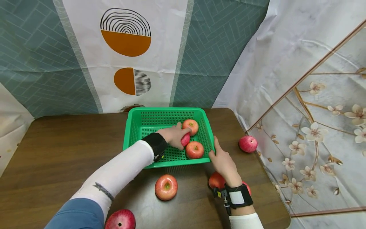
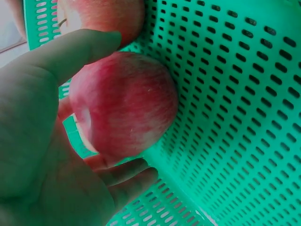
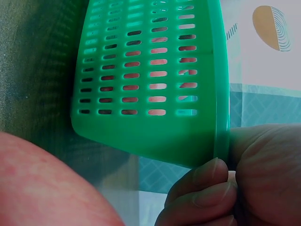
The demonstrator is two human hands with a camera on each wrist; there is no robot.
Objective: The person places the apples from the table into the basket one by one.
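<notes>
Left hand (image 1: 175, 136) grips a round red apple (image 2: 129, 101), likely firm, best cupped mid-girth; right hand (image 1: 224, 162) pinches a green plastic basket (image 1: 166, 109)

I count eight apples (image 1: 194, 149): three in one basket (image 1: 166, 109) and five on one table (image 1: 71, 136), some of those five only partly in view. I have one left hand (image 1: 175, 135) and one right hand (image 1: 224, 161), two in all, and I wear two wristbands (image 1: 155, 144), one for each.
</notes>
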